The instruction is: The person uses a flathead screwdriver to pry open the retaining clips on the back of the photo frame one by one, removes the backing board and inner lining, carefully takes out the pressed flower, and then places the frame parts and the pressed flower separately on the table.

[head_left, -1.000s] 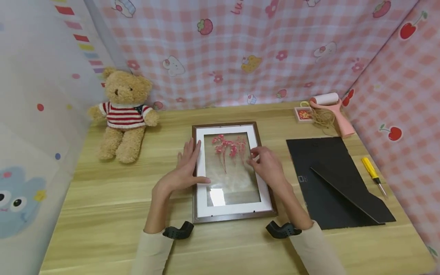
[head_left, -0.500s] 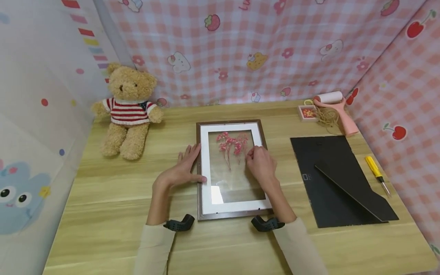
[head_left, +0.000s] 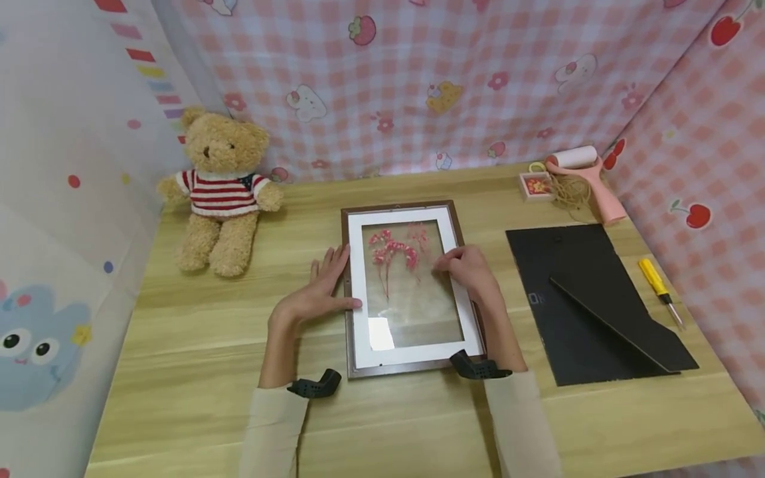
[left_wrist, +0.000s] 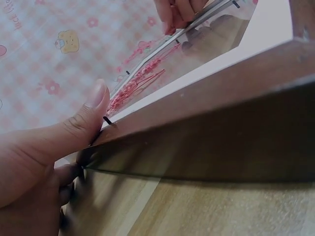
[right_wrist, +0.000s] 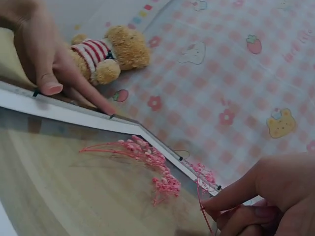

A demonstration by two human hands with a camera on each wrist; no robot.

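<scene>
While the black easel-backed board (head_left: pixel 576 255) already lies off the brown photo frame (head_left: pixel 406 367), at its three o'clock on the counter (head_left: pixel 197 365), the arranging within the white mat (head_left: pixel 412 355) looks only part done. Pink dried-flower sprigs (head_left: pixel 394 247) rest on the clear pane (head_left: pixel 412 318), toward twelve o'clock of the opening; one more sprig (right_wrist: pixel 204 173), toward one o'clock, has its stem pinched between the thumb and forefinger of the right hand (head_left: pixel 475 272), so I judge its place unsettled. The photo frame seems to have no back on it, and I would count that as undone too. The left hand (head_left: pixel 313 295) steadies the photo frame at nine o'clock, fingers spread along the edge and thumb over the mat.

The pinch shows best in the right wrist view; from the head view the stem is too faint to follow to the fingertips. The left wrist view gives the photo frame's deep outer side and a dark tab (left_wrist: pixel 108 120) beside the left thumb. Only the head view takes in the board and, beyond it at three o'clock, the yellow-handled screwdriver (head_left: pixel 657 285), tip toward five.
</scene>
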